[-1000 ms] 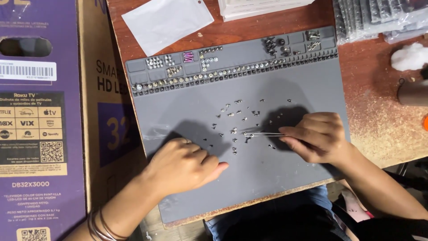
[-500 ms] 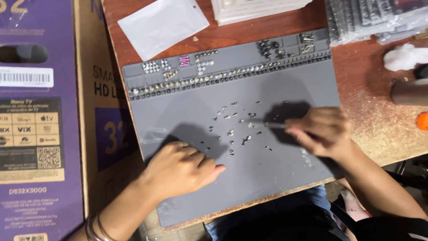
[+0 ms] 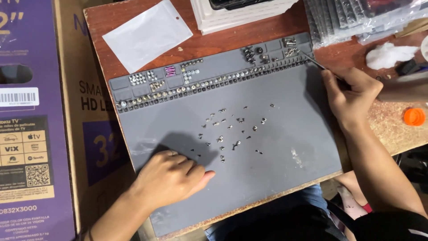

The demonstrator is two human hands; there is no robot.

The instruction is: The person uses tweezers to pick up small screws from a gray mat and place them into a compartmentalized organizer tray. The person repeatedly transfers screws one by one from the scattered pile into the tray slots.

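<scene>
- Left hand flat on the grey mat, near its front edge, fingers together and curled slightly, holding nothing.
- Right hand at the mat's right edge, fingers pinched on thin tweezers.
- Tweezers angled up and left, tip at the small compartments in the mat's top right corner.
- Loose screws scattered mid-mat, between both hands, apart from either.
- More screws sorted in the row of slots along the mat's back edge.
- Mat lying on a wooden desk.
- Clear plastic bag behind the mat, orange cap right of the right hand, purple cardboard box on the left.
</scene>
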